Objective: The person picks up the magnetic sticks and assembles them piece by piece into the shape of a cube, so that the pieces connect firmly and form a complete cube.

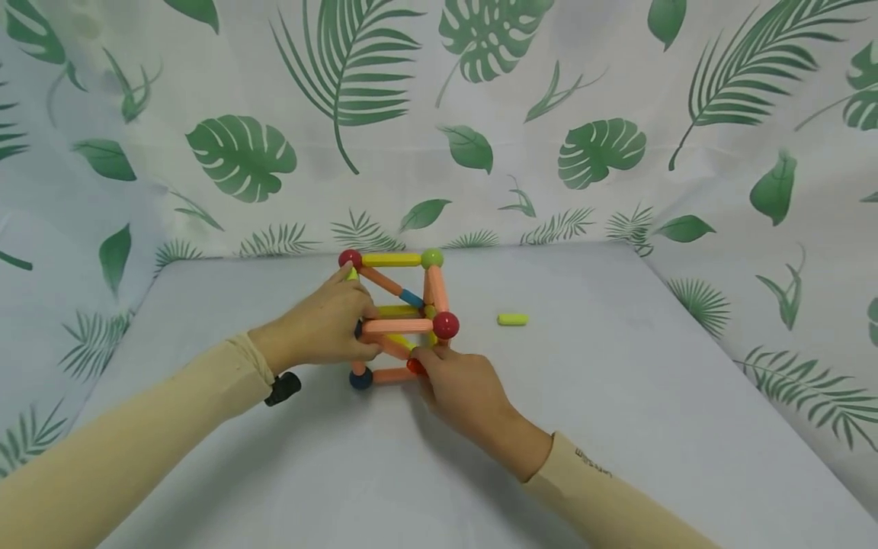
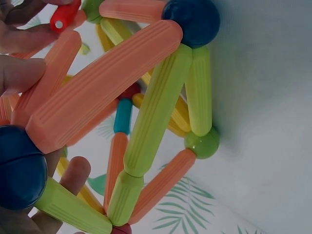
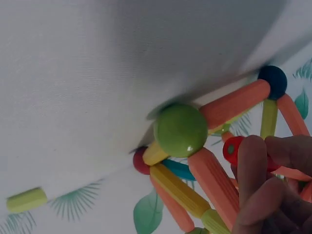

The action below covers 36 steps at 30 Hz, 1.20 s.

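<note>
Two cream sleeves [image 1: 137,435] reach in from the bottom of the head view, and both hands meet at a toy frame [image 1: 401,316] of coloured rods and balls that stands near the middle of the grey table [image 1: 617,427]. The left hand [image 1: 329,328] holds the frame's left side, fingers curled around rods, with a dark blue ball [image 2: 19,173] against the palm. The right hand [image 1: 463,389] pinches a small red piece [image 1: 415,367] at the frame's lower right corner, fingertips closed narrowly on it.

The frame looks light and stiff in its parts but probably loose at the joints; the balls seem only to cling to the rod ends, so a tug could pull a corner apart. The ribbed rods should give a surer hold than the smooth, glossy balls, and steadying near a joint looks safest.

The head view alone shows the whole box shape and a loose lime-green rod [image 1: 513,319] lying well apart to the right. The left wrist view shows the ribbing on an orange rod [image 2: 105,85]. The right wrist view shows a green ball [image 3: 181,130] touching the table.
</note>
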Each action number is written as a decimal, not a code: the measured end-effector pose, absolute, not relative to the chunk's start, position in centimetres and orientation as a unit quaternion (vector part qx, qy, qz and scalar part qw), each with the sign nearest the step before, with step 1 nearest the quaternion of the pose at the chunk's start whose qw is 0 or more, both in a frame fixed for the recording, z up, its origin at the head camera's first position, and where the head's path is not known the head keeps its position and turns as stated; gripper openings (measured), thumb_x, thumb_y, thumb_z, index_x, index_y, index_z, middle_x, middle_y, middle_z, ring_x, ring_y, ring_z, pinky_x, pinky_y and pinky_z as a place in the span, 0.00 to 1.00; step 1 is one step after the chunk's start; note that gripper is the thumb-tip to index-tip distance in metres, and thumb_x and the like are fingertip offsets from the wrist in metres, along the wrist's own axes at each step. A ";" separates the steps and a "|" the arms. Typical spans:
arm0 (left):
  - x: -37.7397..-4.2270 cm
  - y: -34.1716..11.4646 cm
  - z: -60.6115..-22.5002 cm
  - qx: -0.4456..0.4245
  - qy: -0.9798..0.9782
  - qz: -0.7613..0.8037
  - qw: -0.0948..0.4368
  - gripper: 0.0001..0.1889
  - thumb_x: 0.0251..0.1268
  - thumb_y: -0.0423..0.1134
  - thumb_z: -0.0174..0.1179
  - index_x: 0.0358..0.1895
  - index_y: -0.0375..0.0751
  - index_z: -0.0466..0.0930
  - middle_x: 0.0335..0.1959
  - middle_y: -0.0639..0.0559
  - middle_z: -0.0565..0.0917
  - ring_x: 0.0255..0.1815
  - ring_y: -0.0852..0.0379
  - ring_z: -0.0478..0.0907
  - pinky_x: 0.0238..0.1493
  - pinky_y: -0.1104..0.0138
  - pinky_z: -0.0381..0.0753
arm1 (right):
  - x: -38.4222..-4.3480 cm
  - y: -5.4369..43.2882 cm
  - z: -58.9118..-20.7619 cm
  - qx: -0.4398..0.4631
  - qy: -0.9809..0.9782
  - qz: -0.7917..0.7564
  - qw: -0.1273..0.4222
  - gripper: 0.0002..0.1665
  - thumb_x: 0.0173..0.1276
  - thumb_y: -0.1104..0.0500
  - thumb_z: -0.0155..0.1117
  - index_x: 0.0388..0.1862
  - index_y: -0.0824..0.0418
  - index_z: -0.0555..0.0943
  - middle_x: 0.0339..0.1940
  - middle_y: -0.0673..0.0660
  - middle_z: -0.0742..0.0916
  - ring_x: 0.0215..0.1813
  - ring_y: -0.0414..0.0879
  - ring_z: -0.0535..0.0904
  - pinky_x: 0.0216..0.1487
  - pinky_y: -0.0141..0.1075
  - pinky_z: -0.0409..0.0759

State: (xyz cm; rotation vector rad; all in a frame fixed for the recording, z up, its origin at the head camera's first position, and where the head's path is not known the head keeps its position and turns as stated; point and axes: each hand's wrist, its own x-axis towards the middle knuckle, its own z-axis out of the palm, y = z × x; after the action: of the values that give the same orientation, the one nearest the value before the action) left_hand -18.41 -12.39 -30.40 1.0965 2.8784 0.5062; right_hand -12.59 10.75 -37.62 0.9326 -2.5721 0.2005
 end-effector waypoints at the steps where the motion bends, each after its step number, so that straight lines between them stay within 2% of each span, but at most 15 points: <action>1: -18.4 -12.4 -30.4 0.353 0.921 0.164 0.006 0.09 0.52 0.43 0.76 0.28 0.46 0.85 0.22 0.64 0.78 0.46 0.55 0.76 0.77 0.43 0.36 | -12.6 10.7 -37.8 0.334 -0.917 0.067 0.206 0.15 0.60 0.58 0.78 0.44 0.60 0.83 0.28 0.51 0.84 0.17 0.38 0.73 0.19 0.28 0.73; 5: -18.5 -12.4 -30.4 0.367 0.916 0.163 -0.008 0.09 0.52 0.42 0.76 0.26 0.46 0.84 0.20 0.63 0.77 0.43 0.55 0.76 0.77 0.43 0.37 | -12.7 10.6 -38.1 0.340 -0.909 0.044 0.236 0.14 0.61 0.59 0.77 0.42 0.61 0.83 0.26 0.52 0.83 0.15 0.38 0.70 0.16 0.28 0.69; 11: -18.6 -12.3 -30.3 0.370 0.914 0.163 -0.011 0.10 0.51 0.41 0.75 0.23 0.48 0.81 0.14 0.65 0.74 0.37 0.56 0.74 0.77 0.45 0.38 | -13.1 10.4 -38.3 0.338 -0.908 -0.001 0.248 0.11 0.65 0.61 0.73 0.39 0.62 0.79 0.18 0.51 0.76 0.14 0.40 0.65 0.14 0.28 0.64; 13: -18.6 -12.2 -30.2 0.374 0.911 0.171 -0.011 0.11 0.51 0.40 0.74 0.20 0.50 0.79 0.11 0.68 0.72 0.43 0.57 0.76 0.77 0.46 0.39 | -13.3 10.4 -38.4 0.337 -0.907 -0.010 0.253 0.11 0.64 0.61 0.73 0.40 0.63 0.79 0.18 0.51 0.75 0.14 0.40 0.64 0.14 0.29 0.64; 16: -18.6 -12.1 -30.2 0.378 0.907 0.185 -0.009 0.13 0.51 0.38 0.74 0.17 0.52 0.78 0.07 0.70 0.70 0.39 0.61 0.78 0.77 0.47 0.39 | -13.4 10.4 -38.5 0.337 -0.904 -0.015 0.261 0.12 0.64 0.62 0.74 0.40 0.63 0.79 0.18 0.51 0.77 0.14 0.41 0.65 0.14 0.29 0.65; 18: -18.5 -12.0 -30.2 0.377 0.908 0.185 -0.010 0.14 0.51 0.38 0.74 0.17 0.52 0.78 0.07 0.70 0.69 0.37 0.62 0.78 0.77 0.46 0.40 | -13.4 10.4 -38.6 0.337 -0.902 -0.015 0.268 0.13 0.63 0.62 0.75 0.42 0.64 0.80 0.19 0.52 0.78 0.14 0.40 0.65 0.13 0.29 0.65; 20: -18.5 -12.0 -30.2 0.370 0.911 0.184 -0.007 0.13 0.50 0.38 0.75 0.18 0.51 0.78 0.07 0.69 0.70 0.28 0.61 0.73 0.78 0.48 0.38 | -13.5 10.4 -38.7 0.338 -0.900 -0.019 0.274 0.14 0.63 0.62 0.75 0.44 0.64 0.80 0.19 0.52 0.79 0.13 0.40 0.64 0.13 0.29 0.64; 21: -18.5 -12.0 -30.2 0.368 0.911 0.184 -0.005 0.13 0.50 0.38 0.75 0.18 0.51 0.78 0.07 0.68 0.70 0.26 0.60 0.73 0.78 0.48 0.37 | -13.5 10.4 -38.7 0.338 -0.899 -0.022 0.276 0.15 0.64 0.62 0.74 0.45 0.64 0.80 0.20 0.52 0.80 0.13 0.40 0.63 0.13 0.29 0.64; 25: -18.5 -12.1 -30.3 0.366 0.913 0.178 -0.008 0.14 0.50 0.39 0.75 0.18 0.50 0.76 0.08 0.66 0.70 0.30 0.60 0.73 0.78 0.47 0.36 | -13.7 10.2 -38.9 0.336 -0.897 -0.040 0.284 0.17 0.65 0.62 0.72 0.50 0.64 0.80 0.20 0.52 0.80 0.12 0.40 0.61 0.12 0.30 0.61; 28: -18.6 -12.1 -30.5 0.370 0.911 0.180 -0.011 0.14 0.51 0.39 0.75 0.18 0.51 0.77 0.08 0.67 0.69 0.28 0.61 0.74 0.77 0.46 0.38 | -13.6 10.1 -38.8 0.334 -0.899 -0.054 0.280 0.18 0.66 0.61 0.71 0.52 0.64 0.80 0.21 0.52 0.81 0.12 0.40 0.61 0.13 0.30 0.61; 31: -18.6 -12.0 -30.7 0.378 0.907 0.185 -0.012 0.07 0.51 0.40 0.74 0.24 0.52 0.84 0.09 0.71 0.71 0.42 0.64 0.79 0.76 0.45 0.43 | -13.5 10.2 -38.8 0.340 -0.899 -0.056 0.272 0.19 0.66 0.61 0.71 0.53 0.65 0.79 0.25 0.52 0.83 0.13 0.39 0.61 0.13 0.29 0.61; 32: -18.6 -12.1 -30.7 0.377 0.908 0.184 -0.010 0.06 0.52 0.40 0.75 0.28 0.52 0.86 0.11 0.72 0.72 0.42 0.62 0.79 0.76 0.44 0.43 | -13.3 10.2 -38.7 0.346 -0.898 -0.047 0.269 0.19 0.66 0.60 0.72 0.53 0.64 0.79 0.25 0.52 0.83 0.13 0.39 0.61 0.13 0.29 0.60; 33: -18.5 -12.2 -30.7 0.377 0.908 0.184 -0.011 0.06 0.52 0.41 0.75 0.31 0.52 0.87 0.13 0.72 0.74 0.48 0.62 0.79 0.76 0.43 0.44 | -13.1 10.4 -38.6 0.352 -0.895 -0.035 0.270 0.19 0.65 0.59 0.73 0.51 0.64 0.80 0.26 0.52 0.84 0.13 0.39 0.62 0.13 0.29 0.60; 35: -18.5 -12.3 -30.7 0.379 0.909 0.174 -0.020 0.10 0.52 0.43 0.75 0.38 0.52 0.88 0.24 0.70 0.82 0.60 0.59 0.74 0.75 0.43 0.47 | -12.5 11.0 -38.3 0.360 -0.894 -0.009 0.268 0.16 0.64 0.56 0.74 0.46 0.62 0.81 0.24 0.52 0.84 0.12 0.39 0.64 0.13 0.28 0.59; 36: -18.4 -12.5 -30.7 0.378 0.910 0.170 -0.025 0.13 0.52 0.45 0.76 0.42 0.51 0.88 0.31 0.68 0.84 0.62 0.57 0.73 0.75 0.42 0.46 | -12.2 11.4 -38.0 0.359 -0.896 0.000 0.260 0.15 0.64 0.54 0.74 0.43 0.61 0.82 0.22 0.51 0.84 0.12 0.39 0.66 0.14 0.27 0.59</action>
State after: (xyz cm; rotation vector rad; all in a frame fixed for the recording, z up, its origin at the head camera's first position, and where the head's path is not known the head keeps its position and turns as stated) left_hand -18.41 -12.49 -30.68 1.2068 2.9037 0.5442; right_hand -12.16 11.41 -38.05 0.9727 -2.4278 0.0007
